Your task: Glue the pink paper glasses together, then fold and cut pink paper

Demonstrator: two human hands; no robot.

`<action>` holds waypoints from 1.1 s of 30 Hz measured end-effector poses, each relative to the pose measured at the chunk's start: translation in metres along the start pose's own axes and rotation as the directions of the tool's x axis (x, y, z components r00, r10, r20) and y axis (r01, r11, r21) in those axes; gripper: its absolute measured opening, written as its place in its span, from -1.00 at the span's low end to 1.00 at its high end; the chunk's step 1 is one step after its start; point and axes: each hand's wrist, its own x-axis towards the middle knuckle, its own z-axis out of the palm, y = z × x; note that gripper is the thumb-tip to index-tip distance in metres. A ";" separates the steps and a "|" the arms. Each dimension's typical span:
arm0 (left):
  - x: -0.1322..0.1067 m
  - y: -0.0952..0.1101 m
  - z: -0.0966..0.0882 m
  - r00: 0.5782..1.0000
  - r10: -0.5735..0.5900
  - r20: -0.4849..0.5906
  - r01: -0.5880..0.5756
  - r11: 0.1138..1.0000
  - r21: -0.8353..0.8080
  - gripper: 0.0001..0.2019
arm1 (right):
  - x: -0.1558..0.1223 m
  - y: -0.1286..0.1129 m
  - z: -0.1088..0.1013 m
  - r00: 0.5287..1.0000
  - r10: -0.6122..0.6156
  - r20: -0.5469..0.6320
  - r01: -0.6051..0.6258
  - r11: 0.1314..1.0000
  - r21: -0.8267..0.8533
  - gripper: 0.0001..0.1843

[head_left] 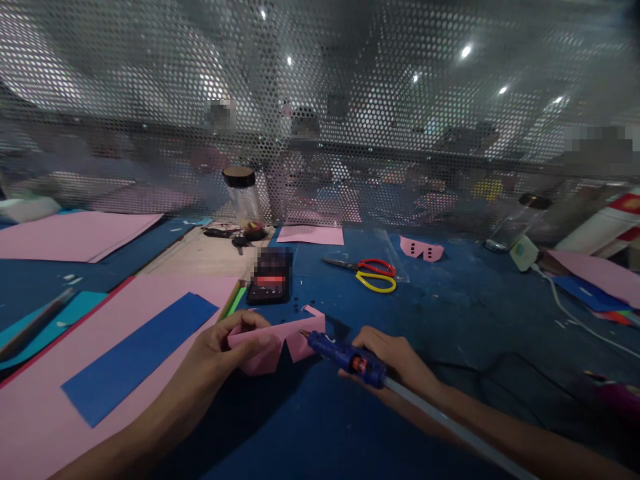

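Pinched between the thumb and fingers of my left hand is a folded pink paper cutout with a notch in its lower edge. My right hand grips a blue hot glue gun, its fingers partly hidden behind the body. The gun's nozzle meets or nearly meets the cutout's right part; I cannot tell if it touches. A long glue stick runs out of the gun's back toward the lower right. Past my hands lies a similar pink piece with small black squares.
Scissors with red and yellow handles lie beyond my hands, near a phone. A lidded jar stands by the perforated metal screen. Left are pink sheets and a blue paper strip; right, a white cable.
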 end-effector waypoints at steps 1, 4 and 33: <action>0.000 0.000 0.000 1.000 -0.001 0.003 0.001 1.000 0.009 -0.66 | 0.000 0.000 0.000 1.000 0.005 0.006 -0.005 1.000 -0.009 -0.83; 0.000 -0.002 -0.001 1.000 -0.013 0.020 0.013 1.000 0.025 -0.66 | 0.000 -0.001 0.000 1.000 0.009 0.002 -0.009 1.000 -0.011 -0.83; -0.001 -0.001 -0.001 0.999 -0.025 0.027 0.025 1.000 0.003 -0.65 | 0.000 -0.003 -0.002 0.998 0.043 0.038 -0.044 0.999 0.005 -0.85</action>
